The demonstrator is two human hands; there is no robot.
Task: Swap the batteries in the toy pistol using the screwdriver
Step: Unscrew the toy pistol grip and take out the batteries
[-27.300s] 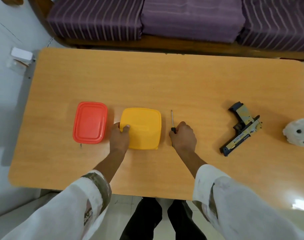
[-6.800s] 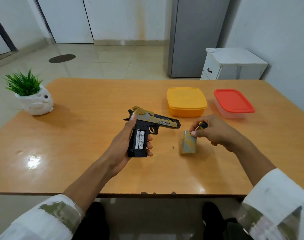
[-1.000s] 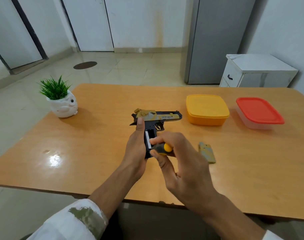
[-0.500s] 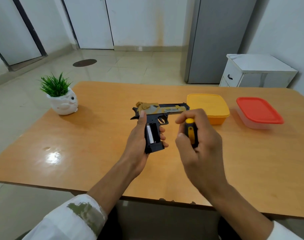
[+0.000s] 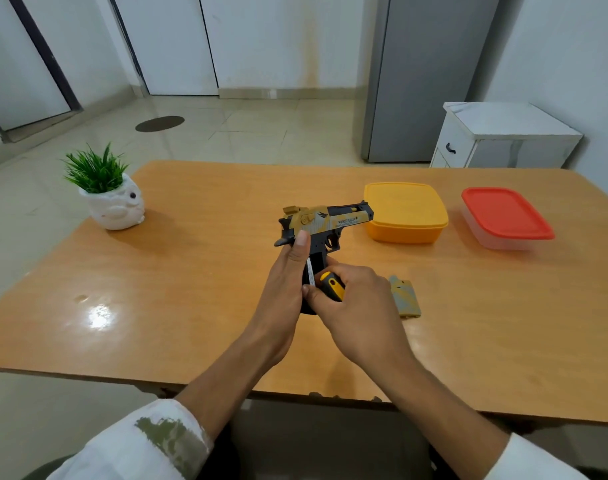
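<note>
The left hand (image 5: 288, 282) grips the toy pistol (image 5: 325, 221) by its handle and holds it above the table (image 5: 191, 306), barrel pointing right and thumb up against the rear. The right hand (image 5: 358, 306) is curled round the yellow-and-black screwdriver (image 5: 332, 285) and pressed close to the open handle; the tip is hidden. The cover (image 5: 404, 301) is already off and lies flat on the table just right of the hands. A sliver of white battery (image 5: 310, 271) shows inside the handle, so the old cells are probably not all out yet. Left to do, by my reading: clear the compartment, fit fresh cells, then screw the cover back. No spare cells are in sight; the yellow box (image 5: 404, 213) and red-lidded box (image 5: 506, 216) are both closed
</note>
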